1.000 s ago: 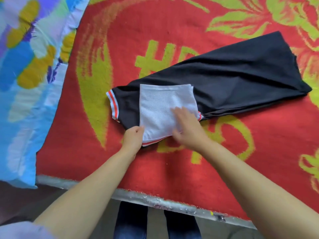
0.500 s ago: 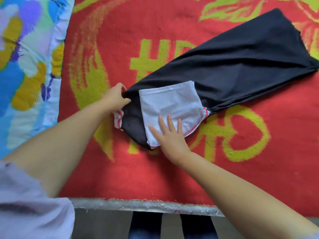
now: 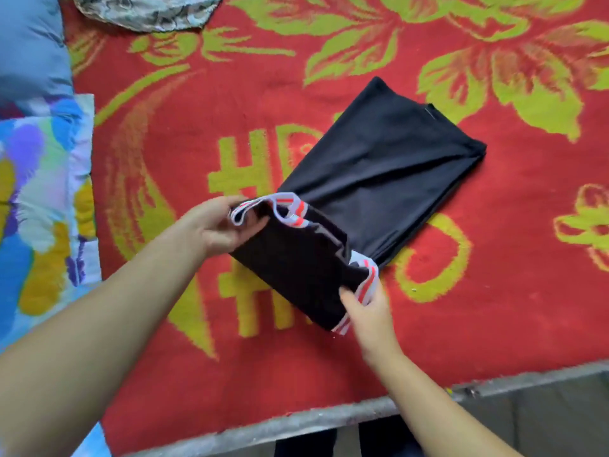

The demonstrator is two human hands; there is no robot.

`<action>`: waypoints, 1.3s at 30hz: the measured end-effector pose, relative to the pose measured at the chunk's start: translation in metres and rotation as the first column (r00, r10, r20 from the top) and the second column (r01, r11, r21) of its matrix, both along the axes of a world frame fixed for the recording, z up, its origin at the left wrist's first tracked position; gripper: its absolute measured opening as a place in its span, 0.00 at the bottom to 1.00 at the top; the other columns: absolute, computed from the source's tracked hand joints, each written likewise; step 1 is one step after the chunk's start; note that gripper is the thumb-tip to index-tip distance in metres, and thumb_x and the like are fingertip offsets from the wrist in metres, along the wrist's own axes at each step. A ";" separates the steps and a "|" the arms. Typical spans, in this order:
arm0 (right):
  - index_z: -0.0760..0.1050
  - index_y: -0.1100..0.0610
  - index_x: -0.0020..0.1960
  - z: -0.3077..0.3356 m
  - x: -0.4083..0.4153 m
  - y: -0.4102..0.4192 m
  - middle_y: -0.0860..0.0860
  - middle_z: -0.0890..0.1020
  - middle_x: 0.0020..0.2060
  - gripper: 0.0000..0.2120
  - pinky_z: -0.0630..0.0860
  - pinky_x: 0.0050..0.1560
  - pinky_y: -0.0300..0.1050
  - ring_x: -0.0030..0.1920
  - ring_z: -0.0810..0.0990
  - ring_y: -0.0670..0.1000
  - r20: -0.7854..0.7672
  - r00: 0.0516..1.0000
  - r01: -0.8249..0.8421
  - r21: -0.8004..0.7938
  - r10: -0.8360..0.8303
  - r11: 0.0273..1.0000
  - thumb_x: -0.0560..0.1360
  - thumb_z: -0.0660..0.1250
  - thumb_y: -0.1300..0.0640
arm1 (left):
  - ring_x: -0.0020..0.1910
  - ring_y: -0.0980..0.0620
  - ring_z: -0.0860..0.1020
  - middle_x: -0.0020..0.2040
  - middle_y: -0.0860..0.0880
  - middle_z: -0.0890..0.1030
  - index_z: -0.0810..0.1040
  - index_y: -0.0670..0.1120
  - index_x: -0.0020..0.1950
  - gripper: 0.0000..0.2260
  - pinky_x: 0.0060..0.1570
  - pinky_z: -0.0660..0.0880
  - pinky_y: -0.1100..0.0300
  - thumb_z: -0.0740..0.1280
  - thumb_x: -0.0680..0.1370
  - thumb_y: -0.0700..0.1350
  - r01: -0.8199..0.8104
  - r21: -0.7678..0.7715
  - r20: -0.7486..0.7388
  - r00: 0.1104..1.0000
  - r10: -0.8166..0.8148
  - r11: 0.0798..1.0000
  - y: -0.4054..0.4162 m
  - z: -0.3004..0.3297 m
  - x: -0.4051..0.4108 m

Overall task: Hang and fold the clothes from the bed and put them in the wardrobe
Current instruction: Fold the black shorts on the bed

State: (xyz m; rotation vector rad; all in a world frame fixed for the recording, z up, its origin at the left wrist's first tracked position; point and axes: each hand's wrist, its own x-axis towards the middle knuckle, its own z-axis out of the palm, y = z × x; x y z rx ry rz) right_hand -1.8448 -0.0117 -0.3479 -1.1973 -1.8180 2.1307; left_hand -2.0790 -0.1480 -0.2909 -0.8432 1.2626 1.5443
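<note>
— Biggest first?
— Red blanket (image 3: 329,351) with yellow-green flowers and lettering, spread over the bed, reaching down to a grey metal bed rail (image 3: 296,420) along its near edge.
— And left of the blanket?
— Quilt (image 3: 36,199) in blue, purple and yellow patches, lying along the blanket's left edge. Above it, a plain blue pillow (image 3: 29,44). At the blanket's top left, a crumpled grey patterned cloth (image 3: 145,9), partly cut off by the frame.
— The garment?
— Black shirt (image 3: 372,179), near the middle of the blanket, lying diagonally, folded narrow. Far end flat on the blanket toward the upper right; near end folded over and lifted a little off the blanket. White-and-red striped trim (image 3: 290,209) showing along that near end, at both corners.
— Hands?
— Left hand (image 3: 214,225) at the upper-left corner of the near fold, fingers curled, pinching the striped trim. Right hand (image 3: 365,311) at the lower-right corner of the same fold, thumb and fingers pinching the trim there. Both forearms bare, reaching in from the bed rail side.
— Anything below the rail?
— Dark trouser legs (image 3: 346,440), barely visible.
</note>
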 end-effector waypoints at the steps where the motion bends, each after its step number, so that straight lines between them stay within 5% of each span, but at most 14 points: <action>1: 0.75 0.51 0.53 -0.004 -0.010 0.016 0.41 0.83 0.45 0.15 0.74 0.49 0.30 0.46 0.80 0.37 -0.002 0.997 0.079 -0.010 -0.079 0.997 0.75 0.66 0.69 | 0.20 0.54 0.75 0.29 0.45 0.76 0.73 0.37 0.40 0.12 0.26 0.79 0.57 0.56 0.80 0.35 -0.074 0.020 -0.018 0.997 0.074 0.997 0.023 -0.004 -0.006; 4: 0.75 0.53 0.56 -0.024 -0.035 0.055 0.47 0.83 0.51 0.14 0.75 0.55 0.39 0.52 0.81 0.45 0.040 0.994 0.102 -0.001 -0.102 0.995 0.76 0.64 0.68 | 0.24 0.50 0.78 0.28 0.43 0.78 0.72 0.36 0.40 0.12 0.42 0.82 0.54 0.55 0.80 0.34 -0.168 0.056 -0.103 0.979 0.173 0.984 0.077 -0.024 -0.013; 6: 0.75 0.54 0.57 -0.038 -0.044 0.071 0.52 0.82 0.53 0.12 0.74 0.56 0.41 0.53 0.80 0.47 0.090 0.994 0.055 0.013 -0.056 0.998 0.76 0.63 0.67 | 0.35 0.49 0.81 0.37 0.42 0.80 0.73 0.38 0.45 0.09 0.58 0.76 0.53 0.55 0.81 0.37 -0.158 0.026 -0.181 0.970 0.160 0.987 0.095 -0.041 -0.009; 8: 0.74 0.58 0.59 -0.046 -0.048 0.080 0.56 0.81 0.56 0.11 0.74 0.56 0.42 0.54 0.79 0.49 0.149 0.988 0.042 0.021 -0.044 0.999 0.78 0.64 0.62 | 0.47 0.47 0.79 0.49 0.42 0.78 0.71 0.39 0.55 0.08 0.58 0.75 0.53 0.57 0.82 0.42 -0.085 -0.147 -0.342 0.939 0.031 0.986 0.093 -0.059 -0.001; 10: 0.71 0.58 0.64 -0.046 -0.048 0.081 0.54 0.80 0.56 0.16 0.73 0.57 0.43 0.54 0.79 0.48 0.217 0.969 0.116 0.031 -0.120 0.993 0.78 0.65 0.56 | 0.56 0.45 0.76 0.57 0.42 0.76 0.69 0.40 0.64 0.15 0.60 0.73 0.51 0.61 0.80 0.46 0.024 -0.547 -0.575 0.716 -0.396 0.837 0.072 -0.073 0.006; 12: 0.64 0.57 0.71 -0.038 -0.044 0.073 0.52 0.79 0.56 0.26 0.72 0.58 0.44 0.54 0.78 0.47 0.292 0.932 0.214 0.032 -0.214 0.976 0.77 0.66 0.50 | 0.64 0.43 0.70 0.64 0.42 0.73 0.67 0.43 0.70 0.22 0.65 0.67 0.49 0.65 0.78 0.50 0.050 -0.835 -0.509 0.312 -0.802 0.549 0.042 -0.086 0.012; 13: 0.61 0.58 0.73 -0.034 -0.041 0.064 0.53 0.77 0.60 0.30 0.71 0.62 0.46 0.58 0.77 0.49 0.316 0.922 0.221 0.048 -0.224 0.974 0.77 0.67 0.48 | 0.67 0.42 0.68 0.67 0.42 0.71 0.65 0.44 0.71 0.26 0.66 0.65 0.47 0.66 0.78 0.52 0.078 -0.895 -0.411 0.237 -0.880 0.439 0.029 -0.092 0.015; 16: 0.55 0.59 0.76 -0.028 -0.034 0.029 0.58 0.68 0.70 0.39 0.63 0.70 0.51 0.69 0.68 0.56 0.424 0.898 0.065 0.138 -0.118 0.988 0.74 0.69 0.44 | 0.62 0.40 0.73 0.61 0.42 0.76 0.69 0.43 0.64 0.23 0.59 0.70 0.47 0.66 0.77 0.57 0.270 -0.905 -0.229 0.339 -0.912 0.328 0.010 -0.104 0.016; 21: 0.58 0.60 0.73 -0.031 -0.047 0.040 0.59 0.71 0.68 0.30 0.66 0.68 0.49 0.66 0.72 0.58 0.474 0.874 0.079 0.075 -0.106 0.994 0.76 0.66 0.59 | 0.52 0.42 0.77 0.53 0.40 0.80 0.74 0.41 0.51 0.12 0.43 0.66 0.55 0.64 0.80 0.50 0.366 -0.809 -0.304 0.410 -0.860 0.460 0.023 -0.099 0.023; 24: 0.59 0.59 0.74 -0.023 -0.037 0.081 0.56 0.72 0.68 0.30 0.66 0.67 0.47 0.67 0.72 0.56 0.469 0.883 -0.111 0.191 0.008 0.975 0.76 0.66 0.61 | 0.51 0.43 0.77 0.52 0.40 0.81 0.75 0.40 0.49 0.12 0.45 0.67 0.54 0.64 0.79 0.49 0.378 -0.785 -0.319 0.434 -0.843 0.492 0.025 -0.092 0.052; 30: 0.46 0.61 0.78 -0.010 0.034 0.095 0.61 0.71 0.68 0.40 0.68 0.61 0.46 0.67 0.72 0.60 0.723 0.596 -0.565 0.068 0.350 0.822 0.76 0.67 0.55 | 0.54 0.38 0.78 0.52 0.38 0.81 0.74 0.40 0.53 0.14 0.48 0.69 0.51 0.67 0.77 0.51 0.432 -0.806 -0.215 0.426 -0.879 0.406 0.006 -0.101 0.154; 33: 0.39 0.61 0.78 -0.004 0.052 0.074 0.61 0.63 0.72 0.45 0.65 0.68 0.55 0.72 0.63 0.60 0.874 0.446 -0.749 0.245 0.194 0.615 0.76 0.66 0.49 | 0.57 0.38 0.76 0.57 0.39 0.78 0.70 0.42 0.64 0.20 0.53 0.71 0.48 0.69 0.76 0.50 0.320 -0.860 -0.262 0.393 -0.882 0.398 -0.007 -0.098 0.164; 37: 0.59 0.54 0.76 -0.007 0.029 0.056 0.59 0.60 0.75 0.38 0.50 0.68 0.70 0.76 0.54 0.62 0.642 0.732 -0.673 0.733 0.228 0.094 0.70 0.70 0.48 | 0.70 0.41 0.65 0.71 0.40 0.68 0.63 0.44 0.74 0.27 0.68 0.59 0.38 0.61 0.76 0.53 0.019 -0.943 -0.317 -0.347 -0.883 0.331 -0.006 -0.095 0.136; 39: 0.61 0.50 0.76 -0.023 0.013 0.058 0.57 0.57 0.77 0.34 0.47 0.68 0.73 0.77 0.53 0.60 0.673 0.667 -0.718 0.695 0.321 0.036 0.73 0.67 0.45 | 0.75 0.44 0.59 0.76 0.43 0.62 0.61 0.49 0.75 0.27 0.70 0.54 0.35 0.57 0.78 0.56 0.049 -0.962 -0.234 -0.658 -0.716 0.269 0.012 -0.102 0.122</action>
